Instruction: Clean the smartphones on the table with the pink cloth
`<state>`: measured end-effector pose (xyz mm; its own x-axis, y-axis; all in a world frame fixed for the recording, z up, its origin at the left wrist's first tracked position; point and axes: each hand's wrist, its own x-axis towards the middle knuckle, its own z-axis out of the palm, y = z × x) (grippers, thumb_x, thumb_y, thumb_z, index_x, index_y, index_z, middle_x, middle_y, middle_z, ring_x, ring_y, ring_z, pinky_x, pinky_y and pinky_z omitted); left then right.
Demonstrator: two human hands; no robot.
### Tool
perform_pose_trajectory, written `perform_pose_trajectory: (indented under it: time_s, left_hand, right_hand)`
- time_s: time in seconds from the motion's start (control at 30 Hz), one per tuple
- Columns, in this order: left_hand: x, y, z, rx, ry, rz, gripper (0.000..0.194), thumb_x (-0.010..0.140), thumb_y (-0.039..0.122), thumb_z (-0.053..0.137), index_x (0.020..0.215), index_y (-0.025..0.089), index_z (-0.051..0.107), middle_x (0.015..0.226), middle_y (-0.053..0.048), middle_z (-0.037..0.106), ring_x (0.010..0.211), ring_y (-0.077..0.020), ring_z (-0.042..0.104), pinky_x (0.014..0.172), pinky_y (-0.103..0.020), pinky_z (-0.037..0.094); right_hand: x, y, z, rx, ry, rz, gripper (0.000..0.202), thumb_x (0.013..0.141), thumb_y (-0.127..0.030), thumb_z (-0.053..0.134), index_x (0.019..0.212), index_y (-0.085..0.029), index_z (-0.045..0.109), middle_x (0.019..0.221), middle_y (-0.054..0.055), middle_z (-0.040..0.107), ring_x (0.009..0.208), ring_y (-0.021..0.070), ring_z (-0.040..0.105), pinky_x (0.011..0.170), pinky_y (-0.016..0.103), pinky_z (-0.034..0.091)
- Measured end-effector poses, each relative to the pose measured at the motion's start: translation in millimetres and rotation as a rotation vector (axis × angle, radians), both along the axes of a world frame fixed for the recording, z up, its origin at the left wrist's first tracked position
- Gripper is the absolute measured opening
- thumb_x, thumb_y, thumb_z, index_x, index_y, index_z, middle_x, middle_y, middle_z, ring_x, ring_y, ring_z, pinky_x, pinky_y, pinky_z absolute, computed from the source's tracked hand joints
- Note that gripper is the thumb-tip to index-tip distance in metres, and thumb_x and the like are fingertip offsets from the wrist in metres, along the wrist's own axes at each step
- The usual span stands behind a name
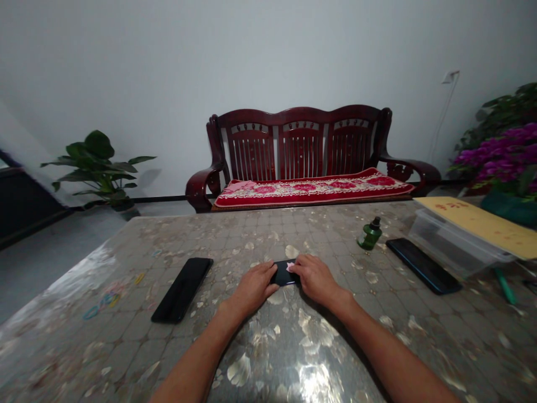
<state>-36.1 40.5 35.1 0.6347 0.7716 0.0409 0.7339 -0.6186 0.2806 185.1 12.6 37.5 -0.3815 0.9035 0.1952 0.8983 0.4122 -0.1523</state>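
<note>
A black phone (283,274) lies flat on the table (268,347) in front of me, mostly covered by my hands. My left hand (253,288) grips its left end with fingers curled over it. My right hand (314,277) rests on its right end and pinches a small pink piece (290,267) against the phone's top. Both forearms reach in from the bottom edge.
A second black phone (183,288) lies to the left, a third (423,272) to the right. A small green bottle (370,235) stands at the right back. A clear plastic box (453,243) under a yellow envelope (482,223) sits at the right edge. A wooden bench (306,159) stands behind.
</note>
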Motion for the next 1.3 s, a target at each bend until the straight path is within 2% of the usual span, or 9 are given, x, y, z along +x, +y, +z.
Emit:
perform_pose_trajectory:
  time_s: [0.13,0.2,0.4,0.63,0.83,0.9,1.03,1.1,1.3]
  left_hand:
    - [-0.4,-0.2,-1.5,0.007,0.01,0.006,0.05,0.088,0.023,0.068,0.136,0.013,0.057,0.147,-0.019,0.053,0.135,-0.0316,0.052,0.114,-0.044,0.04]
    - [-0.3,-0.1,-2.4,0.012,0.004,0.007,0.05,0.088,0.022,0.069,0.136,0.013,0.057,0.147,-0.019,0.053,0.135,-0.0317,0.052,0.114,-0.044,0.04]
    - [0.5,0.5,-1.4,0.011,0.011,0.003,0.049,0.088,0.022,0.068,0.136,0.013,0.058,0.147,-0.019,0.053,0.135,-0.0309,0.052,0.114,-0.045,0.04]
    - [1.1,0.0,-0.6,0.006,0.016,0.016,0.05,0.088,0.022,0.068,0.136,0.013,0.057,0.147,-0.02,0.053,0.135,-0.0318,0.052,0.114,-0.046,0.04]
    - [0.9,0.4,-0.3,0.001,0.003,0.009,0.05,0.088,0.022,0.069,0.136,0.014,0.058,0.146,-0.019,0.053,0.135,-0.0309,0.052,0.114,-0.045,0.041]
    - [1.2,0.4,0.5,-0.004,0.017,0.013,0.05,0.088,0.022,0.069,0.136,0.013,0.057,0.147,-0.019,0.052,0.135,-0.031,0.052,0.114,-0.045,0.041]
    - [1.8,0.0,1.7,-0.002,0.042,0.024,0.05,0.089,0.023,0.069,0.137,0.015,0.057,0.148,-0.018,0.052,0.135,-0.0314,0.052,0.114,-0.045,0.041]
    - [1.9,-0.4,2.5,-0.004,0.044,0.025,0.05,0.088,0.023,0.069,0.137,0.016,0.057,0.148,-0.017,0.052,0.135,-0.0316,0.052,0.114,-0.045,0.041]
    - [2.9,-0.7,5.2,-0.021,0.041,0.031,0.051,0.088,0.023,0.07,0.137,0.013,0.058,0.147,-0.019,0.052,0.135,-0.0315,0.052,0.115,-0.044,0.04]
  right_hand:
    - [11.1,0.2,4.7,-0.024,-0.057,-0.177,0.032,0.094,-0.012,0.049,0.111,-0.021,0.074,0.104,0.01,0.067,0.1,0.0241,0.057,0.084,0.033,0.037]
    - [13.5,-0.4,5.3,-0.026,-0.058,-0.214,0.033,0.094,-0.011,0.048,0.112,-0.021,0.074,0.104,0.011,0.067,0.099,0.0243,0.057,0.084,0.033,0.037]
    - [6.7,-5.9,1.1,0.003,0.017,0.007,0.031,0.097,-0.015,0.047,0.109,-0.025,0.074,0.101,0.007,0.067,0.097,0.0213,0.057,0.083,0.031,0.038]
    - [24.5,-2.4,0.3,0.012,0.001,-0.18,0.034,0.093,-0.009,0.049,0.111,-0.022,0.075,0.1,0.01,0.068,0.095,0.0231,0.058,0.082,0.032,0.04]
    - [9.0,-9.8,-3.9,0.02,0.076,0.058,0.029,0.097,-0.014,0.05,0.108,-0.024,0.075,0.098,0.007,0.067,0.094,0.0202,0.057,0.081,0.028,0.04]
    - [11.4,-9.0,-2.3,0.011,0.067,0.048,0.029,0.096,-0.014,0.05,0.107,-0.024,0.075,0.096,0.007,0.067,0.093,0.0203,0.057,0.081,0.029,0.04]
    - [25.9,-4.7,4.1,-0.029,0.027,-0.142,0.034,0.093,-0.01,0.049,0.108,-0.023,0.076,0.098,0.008,0.067,0.096,0.022,0.059,0.081,0.029,0.04]
    - [27.2,-5.7,6.8,-0.049,0.015,-0.181,0.036,0.091,-0.009,0.048,0.109,-0.023,0.075,0.1,0.009,0.067,0.097,0.022,0.059,0.081,0.029,0.04]
    - [9.6,-16.1,9.9,-0.092,0.015,0.002,0.032,0.091,-0.013,0.049,0.106,-0.025,0.075,0.1,0.007,0.067,0.097,0.0204,0.058,0.079,0.027,0.04]
